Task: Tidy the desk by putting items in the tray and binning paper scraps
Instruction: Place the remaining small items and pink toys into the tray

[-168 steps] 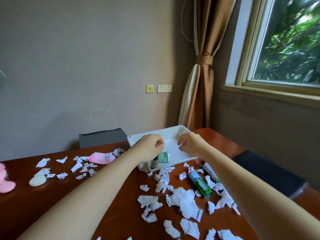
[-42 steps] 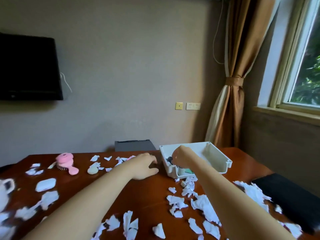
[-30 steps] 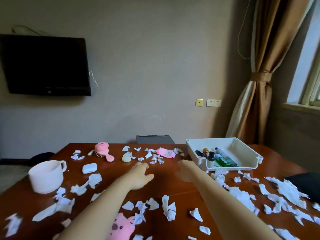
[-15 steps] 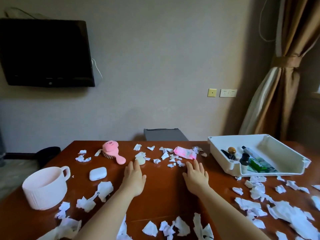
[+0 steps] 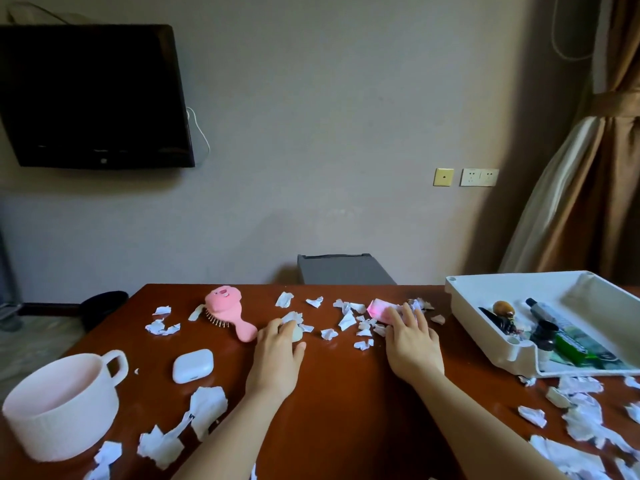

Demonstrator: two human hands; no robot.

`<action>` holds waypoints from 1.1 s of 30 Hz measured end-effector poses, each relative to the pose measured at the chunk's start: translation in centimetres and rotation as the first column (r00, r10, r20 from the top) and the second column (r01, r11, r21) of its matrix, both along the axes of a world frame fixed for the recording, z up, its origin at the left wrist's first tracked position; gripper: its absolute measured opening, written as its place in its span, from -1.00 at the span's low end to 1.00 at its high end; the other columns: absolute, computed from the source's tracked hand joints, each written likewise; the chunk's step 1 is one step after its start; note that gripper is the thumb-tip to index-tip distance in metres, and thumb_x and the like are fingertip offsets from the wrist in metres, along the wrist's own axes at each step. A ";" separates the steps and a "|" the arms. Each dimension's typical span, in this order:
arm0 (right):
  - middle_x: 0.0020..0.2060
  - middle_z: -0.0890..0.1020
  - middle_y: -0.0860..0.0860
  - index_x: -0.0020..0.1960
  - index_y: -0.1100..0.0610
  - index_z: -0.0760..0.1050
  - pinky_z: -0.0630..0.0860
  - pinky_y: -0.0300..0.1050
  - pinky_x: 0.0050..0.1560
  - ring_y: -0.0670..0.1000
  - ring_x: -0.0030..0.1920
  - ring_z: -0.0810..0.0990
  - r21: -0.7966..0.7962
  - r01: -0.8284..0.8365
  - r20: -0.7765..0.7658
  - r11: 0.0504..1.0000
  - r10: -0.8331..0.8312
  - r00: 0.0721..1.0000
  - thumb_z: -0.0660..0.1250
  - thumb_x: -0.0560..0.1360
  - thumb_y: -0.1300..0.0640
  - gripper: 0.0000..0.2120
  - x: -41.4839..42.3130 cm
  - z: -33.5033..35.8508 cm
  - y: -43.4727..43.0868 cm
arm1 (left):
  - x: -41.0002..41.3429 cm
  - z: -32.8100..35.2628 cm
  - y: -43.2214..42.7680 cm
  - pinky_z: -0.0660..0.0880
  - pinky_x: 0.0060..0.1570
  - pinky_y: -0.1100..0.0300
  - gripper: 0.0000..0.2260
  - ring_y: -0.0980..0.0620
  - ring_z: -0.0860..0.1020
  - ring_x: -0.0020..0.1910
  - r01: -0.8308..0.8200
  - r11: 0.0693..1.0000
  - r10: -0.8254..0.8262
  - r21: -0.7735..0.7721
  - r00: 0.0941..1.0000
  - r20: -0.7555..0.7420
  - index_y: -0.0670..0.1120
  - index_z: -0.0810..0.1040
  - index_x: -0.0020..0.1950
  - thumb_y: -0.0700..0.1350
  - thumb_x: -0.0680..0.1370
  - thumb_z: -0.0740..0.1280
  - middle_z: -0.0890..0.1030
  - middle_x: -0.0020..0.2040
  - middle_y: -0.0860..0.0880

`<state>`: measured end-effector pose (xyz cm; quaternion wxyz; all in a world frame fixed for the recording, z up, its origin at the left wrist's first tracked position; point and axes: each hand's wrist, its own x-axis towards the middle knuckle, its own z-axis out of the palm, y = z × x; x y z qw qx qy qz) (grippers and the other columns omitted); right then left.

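Comparing this moment with half a second ago, we note that both hands have left the bare wood of the desk (image 5: 346,393) and moved forward. The left hand (image 5: 277,355) now lays its fingers over a pale oval item (image 5: 297,333), well to the left of the tray (image 5: 476,323). The right hand (image 5: 412,344) touches a pink packet (image 5: 378,307) with straight fingertips, near the tray's left wall. We see neither hand closed round its item; both are apart and relaxed. Some seconds earlier both hands worked at the tray. We therefore judge that one loading step is complete and two further pickups are starting.

Count of things, placed from the tray:
- Tray: one, at the right end of the desk. It holds at least five small items, among them a marker and a green tube; we cannot tell the exact number.
- Pink packet: one, just left of the tray.
- Pale oval item: one, further left.
- Pink hairbrush (image 5: 225,306): one, left of the oval item.
- Earbud case (image 5: 192,365): one, well left of the tray.
- Mug (image 5: 59,400): one, farthest from the tray.
- Paper scraps (image 5: 207,407): several dozen, too many to count exactly, on both sides of the tray.

Five loose items and all the scraps remain outside the tray. We cannot identify a bin.
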<state>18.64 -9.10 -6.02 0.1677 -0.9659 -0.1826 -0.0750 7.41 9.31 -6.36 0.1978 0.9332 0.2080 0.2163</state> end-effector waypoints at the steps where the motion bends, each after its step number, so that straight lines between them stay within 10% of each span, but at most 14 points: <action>1: 0.52 0.12 0.03 0.47 -0.04 0.10 0.09 0.08 0.48 0.11 0.55 -0.05 -0.001 -0.003 0.002 1.000 0.003 1.000 -0.07 0.63 0.00 -0.59 0.1 0.0 0.0 | 0.3 0.0 0.1 0.33 0.31 0.20 -0.63 0.02 0.29 0.37 -0.007 1.000 0.007 -0.001 1.000 0.006 -0.03 0.35 0.42 -0.05 0.62 0.19 0.34 0.39 -0.01; 18: 0.43 0.30 0.05 0.40 0.07 0.22 0.21 0.03 0.43 0.09 0.46 0.22 0.021 0.004 0.030 1.000 -0.004 1.000 -0.04 0.62 -0.03 -0.61 0.3 -0.3 -0.1 | 0.6 2.3 -1.3 0.50 0.03 0.13 -0.75 -0.01 0.53 0.07 -0.071 0.977 0.034 0.202 0.982 0.184 -0.05 0.44 0.24 0.00 0.64 0.13 0.58 0.07 -0.01; 22: 0.41 0.32 0.07 0.46 0.00 0.13 0.24 0.03 0.41 0.13 0.42 0.26 -0.001 -0.001 0.037 1.000 0.001 0.999 -0.05 0.63 -0.04 -0.58 0.1 -0.3 -0.2 | 0.9 3.8 -2.5 0.54 -0.17 -0.20 -0.59 -0.02 0.50 -0.19 -0.057 0.993 0.036 0.101 0.981 0.192 0.26 0.32 0.37 0.31 0.54 0.15 0.63 0.05 0.05; 26: 0.39 0.33 0.07 0.38 -0.07 0.26 0.22 0.02 0.39 0.12 0.43 0.23 -0.034 -0.003 0.076 0.999 0.006 0.997 -0.09 0.63 -0.07 -0.62 0.2 -0.2 -0.2 | -0.3 1.7 -0.7 0.49 0.01 0.16 -0.75 -0.05 0.54 0.14 -0.017 0.999 0.015 0.045 0.998 0.062 -0.10 0.41 0.29 -0.09 0.62 0.20 0.58 0.14 -0.07; 33: 0.49 0.21 0.09 0.38 0.08 0.27 0.06 0.04 0.49 0.11 0.52 0.07 0.037 -0.057 0.056 0.998 0.055 0.997 -0.11 0.64 -0.03 -0.60 1.5 -0.2 -0.1 | 0.8 0.7 0.8 0.41 -0.09 0.25 -0.87 0.03 0.53 -0.06 0.064 0.948 -0.001 -0.313 0.981 0.196 -0.09 0.52 0.04 -0.16 0.51 0.38 0.60 -0.02 0.00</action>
